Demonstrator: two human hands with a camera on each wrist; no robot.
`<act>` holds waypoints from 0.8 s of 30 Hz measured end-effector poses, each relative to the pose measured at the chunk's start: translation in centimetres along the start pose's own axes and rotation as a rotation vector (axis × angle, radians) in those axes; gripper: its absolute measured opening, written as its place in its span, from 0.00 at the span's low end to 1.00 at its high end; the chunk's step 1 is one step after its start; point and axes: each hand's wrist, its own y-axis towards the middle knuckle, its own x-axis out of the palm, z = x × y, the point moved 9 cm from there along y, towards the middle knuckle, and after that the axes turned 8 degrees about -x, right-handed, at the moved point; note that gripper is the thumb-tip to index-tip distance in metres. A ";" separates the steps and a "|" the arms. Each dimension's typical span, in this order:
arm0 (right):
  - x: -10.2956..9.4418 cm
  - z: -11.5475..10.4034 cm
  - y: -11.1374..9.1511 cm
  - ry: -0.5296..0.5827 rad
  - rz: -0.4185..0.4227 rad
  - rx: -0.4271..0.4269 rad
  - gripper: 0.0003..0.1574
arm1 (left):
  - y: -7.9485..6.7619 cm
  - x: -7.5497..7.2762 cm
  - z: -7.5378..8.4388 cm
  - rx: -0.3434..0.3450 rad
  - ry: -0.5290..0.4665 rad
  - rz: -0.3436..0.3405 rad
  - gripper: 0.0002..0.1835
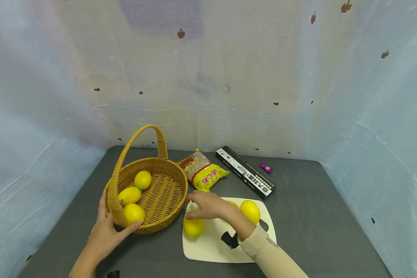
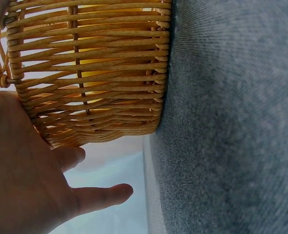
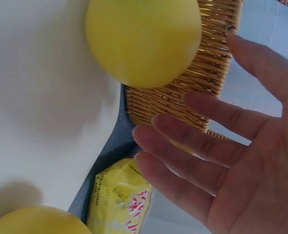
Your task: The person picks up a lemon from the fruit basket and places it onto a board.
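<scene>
Head view: L hand point(image 1: 105, 233) grips basket point(image 1: 161, 224) by its near-L rim, thumb over edge; 3 lemons point(image 1: 130, 196) sit inside on L side; R hand point(image 1: 208, 205), fingers loose & holding nothing, is just beside near lemon point(image 1: 193, 229) on white board point(image 1: 208, 251), w/ 2 more lemons point(image 1: 250, 211) toward board's R, one part hidden by arm; bag point(image 1: 203, 172), box point(image 1: 244, 172) & purple packet point(image 1: 265, 168) lie farther back; L wrist view: palm's against basket's side, 2 fingers free; basket stands on grey table point(image 2: 231, 122); R wrist view: fingers & thumb apart, not touching lemon.
</scene>
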 end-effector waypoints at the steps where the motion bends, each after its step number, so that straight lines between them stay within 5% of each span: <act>1: -0.1 0.0 0.0 -0.004 0.004 -0.002 0.27 | 0.0 0.0 0.0 0.001 0.001 -0.001 0.56; 11: -1.5 -1.5 0.8 -0.021 0.051 -0.052 0.17 | -0.2 0.1 0.0 0.003 0.020 0.001 0.54; 24: -2.2 -3.1 2.2 0.029 0.070 -0.125 0.16 | 0.0 0.0 -0.1 0.010 0.005 0.008 0.55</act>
